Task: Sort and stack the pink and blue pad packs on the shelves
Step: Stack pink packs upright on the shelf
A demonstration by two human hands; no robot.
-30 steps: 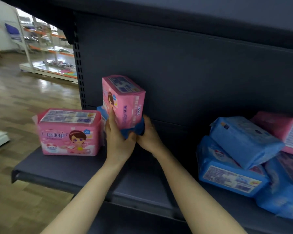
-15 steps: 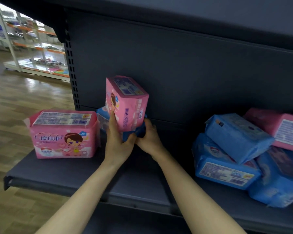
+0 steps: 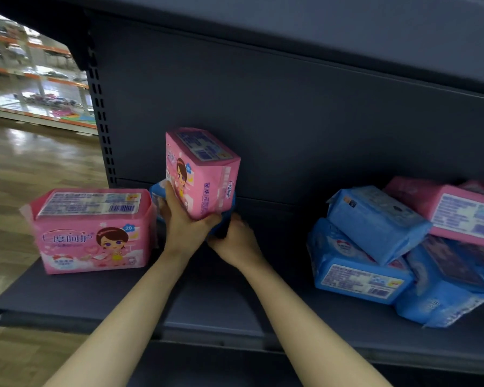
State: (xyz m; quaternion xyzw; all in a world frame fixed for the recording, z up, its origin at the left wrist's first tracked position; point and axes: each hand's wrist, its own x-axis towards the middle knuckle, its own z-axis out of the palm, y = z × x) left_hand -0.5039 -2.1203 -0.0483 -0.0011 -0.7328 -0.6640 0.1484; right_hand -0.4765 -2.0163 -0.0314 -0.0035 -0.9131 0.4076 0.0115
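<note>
A pink pad pack (image 3: 204, 171) stands tilted on top of a blue pack (image 3: 224, 216) near the back of the dark shelf (image 3: 67, 291). My left hand (image 3: 183, 227) grips the pink pack's lower front corner, fingers up its left face. My right hand (image 3: 235, 241) grips the blue pack underneath it from the right. The blue pack is mostly hidden by both hands. Another pink pack (image 3: 91, 230) stands upright at the shelf's left end. At the right lies a loose heap of blue packs (image 3: 375, 222) with pink packs (image 3: 458, 213) behind.
The shelf's dark back panel (image 3: 291, 121) and the upper shelf (image 3: 319, 20) close in the space above. A perforated upright (image 3: 101, 107) marks the left end. Beyond it are a wood floor (image 3: 25, 169) and distant racks (image 3: 39, 88).
The pink pack and the blue pack under it have shifted slightly right and tilted a bit more. Both hands keep their hold.
</note>
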